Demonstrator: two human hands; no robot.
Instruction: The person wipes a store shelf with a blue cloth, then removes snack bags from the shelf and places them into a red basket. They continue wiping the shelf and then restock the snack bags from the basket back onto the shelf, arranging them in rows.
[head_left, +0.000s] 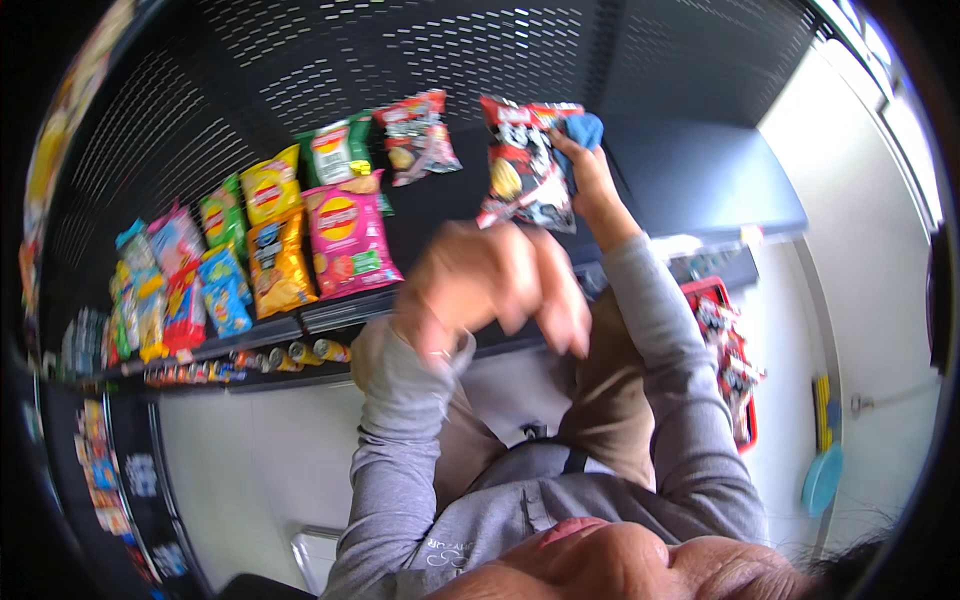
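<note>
My right hand (596, 180) grips the right edge of a black-and-red chip bag (517, 165), its thumb lying over the front. Bunched in the same hand is a blue cloth (583, 131). The bag is upright over the dark metal shelf (697, 180); whether it touches the shelf I cannot tell. In front of it, my left hand (495, 285) is blurred, fingers bent and apart, with nothing seen in it. A similar black-and-red bag (417, 139) leans at the back of the shelf, left of the held one. Beside that stand a green-and-white bag (336, 154) and a pink chip bag (351, 236).
Yellow (271, 186) and orange bags (279, 266) and several small snack packs (180, 281) line the shelf's left part. Cans (300, 354) sit below. A red basket (752, 427) with more bags stands on the floor at right, near a turquoise basin (823, 480).
</note>
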